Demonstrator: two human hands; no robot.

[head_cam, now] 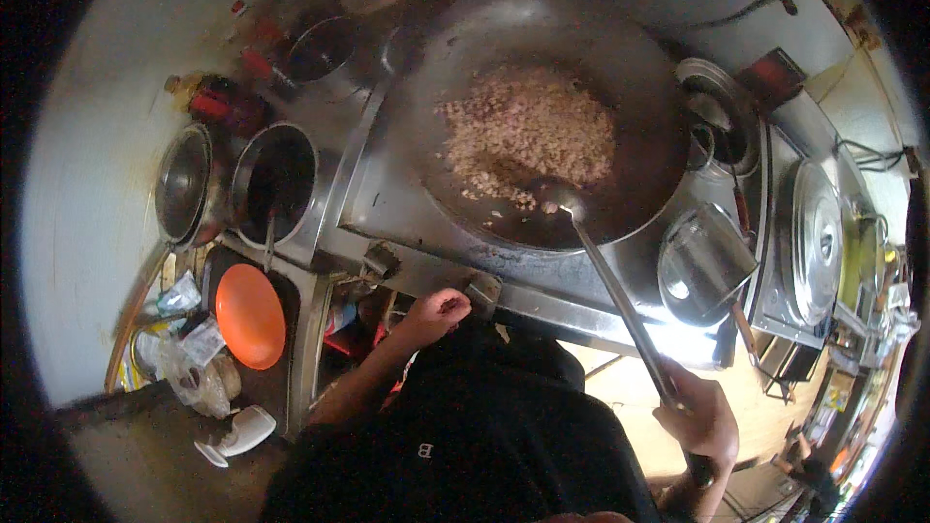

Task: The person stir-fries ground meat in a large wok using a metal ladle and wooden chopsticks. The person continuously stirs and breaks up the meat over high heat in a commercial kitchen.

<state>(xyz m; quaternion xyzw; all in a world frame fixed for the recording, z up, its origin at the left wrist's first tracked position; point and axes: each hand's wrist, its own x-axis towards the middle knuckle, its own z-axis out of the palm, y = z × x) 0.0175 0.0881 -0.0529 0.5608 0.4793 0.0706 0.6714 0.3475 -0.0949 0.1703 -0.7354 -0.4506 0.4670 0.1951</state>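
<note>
My right hand (pixel 699 407) grips the long metal handle of a ladle (pixel 625 290). The ladle's head rests inside a large wok (pixel 465 36), at the near edge of a heap of crumbly, pale brown minced food (pixel 534 131). A few bits lie apart from the heap, close to the wok's near side. Loosely curled, my left hand (pixel 439 311) is at the front of the steel stove (pixel 385 200), just left of a control knob (pixel 483 293). Nothing shows in that hand.
Left of the wok are a deep dark pot (pixel 275 185), a tilted pan (pixel 183 185), bottles (pixel 218 102) and an orange oval plate (pixel 251 316). On the right stand a steel saucepan (pixel 705 265) and a large round lid (pixel 817 243). A person (pixel 817 476) is far right.
</note>
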